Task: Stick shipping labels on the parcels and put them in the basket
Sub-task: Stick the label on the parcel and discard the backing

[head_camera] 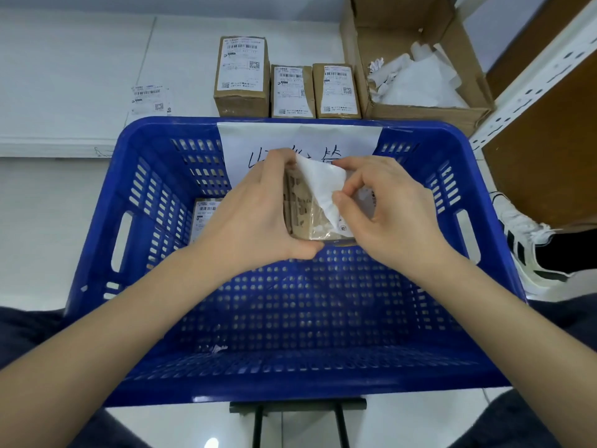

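Holding a small brown parcel [310, 218] above the blue basket [420, 318], your left hand [258, 211] has fingers curled round its left side, thumb under the near edge. Your right hand [384, 205] pinches a white label sheet [323, 185] between thumb and forefinger, the sheet curling up off the parcel's top. One labelled parcel [203, 218] lies inside the basket at its far left corner. Three labelled parcels [284, 85] stand in a row just beyond the basket's far rim. A loose label [150, 98] lies beyond the basket's far left corner; an open carton [416, 59] of white paper scraps sits beyond its far right corner.
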### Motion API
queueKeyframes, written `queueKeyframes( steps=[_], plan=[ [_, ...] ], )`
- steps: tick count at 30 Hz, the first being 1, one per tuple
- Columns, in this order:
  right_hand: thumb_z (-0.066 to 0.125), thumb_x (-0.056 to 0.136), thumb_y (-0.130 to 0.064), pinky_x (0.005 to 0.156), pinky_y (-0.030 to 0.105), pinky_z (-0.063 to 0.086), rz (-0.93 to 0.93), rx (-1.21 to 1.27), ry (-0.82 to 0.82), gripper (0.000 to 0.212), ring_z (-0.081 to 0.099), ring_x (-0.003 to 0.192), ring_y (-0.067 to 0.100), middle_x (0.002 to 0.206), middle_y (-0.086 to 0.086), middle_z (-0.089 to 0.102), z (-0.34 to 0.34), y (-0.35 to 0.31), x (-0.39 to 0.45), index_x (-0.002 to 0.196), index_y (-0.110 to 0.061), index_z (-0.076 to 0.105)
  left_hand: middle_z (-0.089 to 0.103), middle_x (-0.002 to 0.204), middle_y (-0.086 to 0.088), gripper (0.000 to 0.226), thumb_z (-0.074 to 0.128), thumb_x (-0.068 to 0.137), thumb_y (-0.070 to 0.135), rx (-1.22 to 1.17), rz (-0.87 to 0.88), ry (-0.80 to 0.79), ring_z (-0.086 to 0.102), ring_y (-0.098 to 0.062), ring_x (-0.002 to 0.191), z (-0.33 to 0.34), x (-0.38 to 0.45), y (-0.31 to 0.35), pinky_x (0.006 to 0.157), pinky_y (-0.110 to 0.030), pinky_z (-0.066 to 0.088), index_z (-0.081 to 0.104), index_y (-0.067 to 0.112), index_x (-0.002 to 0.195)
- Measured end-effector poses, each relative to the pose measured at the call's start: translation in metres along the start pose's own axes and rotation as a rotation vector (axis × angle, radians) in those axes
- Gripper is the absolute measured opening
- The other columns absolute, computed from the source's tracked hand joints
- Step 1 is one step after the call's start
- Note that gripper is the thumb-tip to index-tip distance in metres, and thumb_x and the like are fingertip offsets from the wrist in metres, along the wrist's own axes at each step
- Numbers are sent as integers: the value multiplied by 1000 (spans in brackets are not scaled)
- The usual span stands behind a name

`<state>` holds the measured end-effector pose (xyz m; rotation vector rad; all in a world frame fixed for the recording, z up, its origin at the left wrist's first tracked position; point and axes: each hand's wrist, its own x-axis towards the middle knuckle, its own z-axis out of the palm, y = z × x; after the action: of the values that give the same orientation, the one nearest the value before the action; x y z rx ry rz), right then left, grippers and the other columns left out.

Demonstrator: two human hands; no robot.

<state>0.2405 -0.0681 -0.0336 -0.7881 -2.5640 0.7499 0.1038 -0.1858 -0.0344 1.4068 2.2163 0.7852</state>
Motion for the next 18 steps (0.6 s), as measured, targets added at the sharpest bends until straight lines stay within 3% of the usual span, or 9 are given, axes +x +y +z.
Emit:
queueKeyframes(
  steps=[3,4,7,9,12,14,18],
  plan=[
    [60,89,-37,92,38,42,41,20,-112,9,43,122,2,125,-22,54,-9,-1,4,87,-29,58,44,113,9,102,88,55,34,10,-3,-9,47,-7,100,-3,-1,1,77,-21,40,29,18,136],
    [57,88,-44,96,38,40,51,23,-176,16,42,123,2,129,-21,52,-11,-2,6,93,-29,60,44,111,9,102,88,56,34,14,-9,-13,47,-7,98,-3,-2,0,75,-21,39,29,18,136],
    [44,71,-73,103,36,36,91,90,-306,63,36,128,1,136,-16,49,-15,-6,7,110,-27,61,45,116,7,106,87,56,36,43,-27,-37,44,-6,98,-1,-1,-2,74,-22,36,25,20,140],
    [46,60,-79,98,33,37,110,62,-280,73,37,125,1,132,-18,51,-13,-10,5,109,-27,61,48,125,4,107,87,56,37,46,-27,-46,46,-7,100,2,0,-4,74,-20,34,24,20,141],
    [60,63,-67,85,32,41,73,16,-156,56,43,115,5,117,-19,54,-5,-10,1,100,-24,61,48,130,2,107,87,56,36,63,0,-38,48,-9,106,5,1,-5,72,-17,30,26,18,141],
    [65,71,-55,89,35,43,72,59,-125,39,46,114,9,111,-20,54,-1,-7,1,94,-24,63,47,132,2,107,87,56,37,78,6,-37,43,-4,104,5,0,-3,72,-17,30,26,18,142],
    [68,81,-40,99,38,37,93,91,-145,19,44,123,12,125,-12,57,-2,-2,3,80,-21,65,48,131,2,108,87,56,37,79,18,-29,45,-8,110,4,-1,-2,76,-19,33,25,17,143]
  ],
)
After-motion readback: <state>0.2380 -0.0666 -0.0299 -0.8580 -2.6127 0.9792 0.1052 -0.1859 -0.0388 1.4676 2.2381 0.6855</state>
